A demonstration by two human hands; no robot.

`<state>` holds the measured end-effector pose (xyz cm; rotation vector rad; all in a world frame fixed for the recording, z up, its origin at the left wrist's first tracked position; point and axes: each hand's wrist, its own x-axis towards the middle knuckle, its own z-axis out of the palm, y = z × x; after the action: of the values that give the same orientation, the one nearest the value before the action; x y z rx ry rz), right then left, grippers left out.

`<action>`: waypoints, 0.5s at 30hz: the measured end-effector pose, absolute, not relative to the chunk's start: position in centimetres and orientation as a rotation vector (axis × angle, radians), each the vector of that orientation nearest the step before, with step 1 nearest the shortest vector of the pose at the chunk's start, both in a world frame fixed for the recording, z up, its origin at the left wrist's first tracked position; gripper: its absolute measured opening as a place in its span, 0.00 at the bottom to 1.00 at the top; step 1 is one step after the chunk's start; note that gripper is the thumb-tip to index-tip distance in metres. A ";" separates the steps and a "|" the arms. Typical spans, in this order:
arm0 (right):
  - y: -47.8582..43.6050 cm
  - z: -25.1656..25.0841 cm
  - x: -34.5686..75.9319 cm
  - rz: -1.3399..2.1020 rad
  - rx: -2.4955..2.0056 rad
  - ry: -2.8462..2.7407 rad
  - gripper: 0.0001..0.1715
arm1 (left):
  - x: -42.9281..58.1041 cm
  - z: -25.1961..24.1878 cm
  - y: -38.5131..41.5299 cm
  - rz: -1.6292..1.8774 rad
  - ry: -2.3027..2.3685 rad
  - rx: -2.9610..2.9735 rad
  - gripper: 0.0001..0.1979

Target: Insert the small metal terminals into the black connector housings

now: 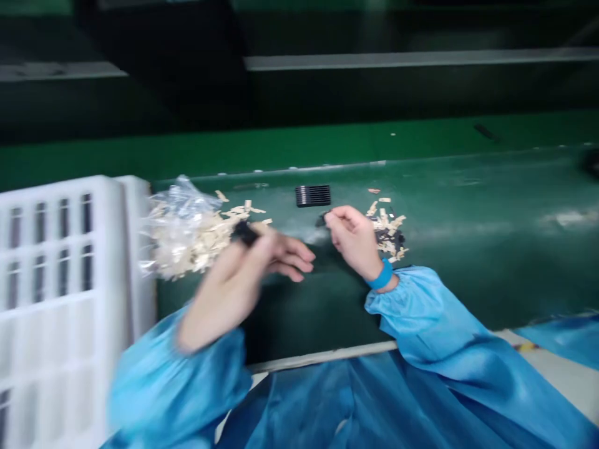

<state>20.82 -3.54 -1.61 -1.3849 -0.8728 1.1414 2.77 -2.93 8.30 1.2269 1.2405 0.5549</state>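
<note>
**Black ribbed block (313,196) lies just beyond the right hand (354,240)**

Left of the left hand (246,274), a white slotted crate (105,249) stands at the desk (477,249). Between crate and hand, slightly beyond, a clear plastic bag (185,199) rests on a pile of beige chips (206,246). A black piece (243,232) shows at the left hand's thumb side; blur hides whether it is gripped, and the other fingers reach out loosely rightward.

The ribbed block lies on the desk, forward of the gap between the hands, its long axis running left to right. The right hand is the nearer, with the block ahead and slightly left of it. That hand pinches a small dark piece (321,219) between thumb and fingertips, just short of the block. Right of it, just beside, lie mixed beige and dark scraps (390,232).
</note>
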 end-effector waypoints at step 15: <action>-4.3 -1.3 21.0 0.968 -1.462 -0.930 0.10 | 3.7 -1.3 -2.0 0.680 0.920 0.905 0.12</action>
<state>20.99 -4.28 -1.29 -1.4622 -0.9298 0.9684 3.72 -2.03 -1.32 0.9054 0.9205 0.6800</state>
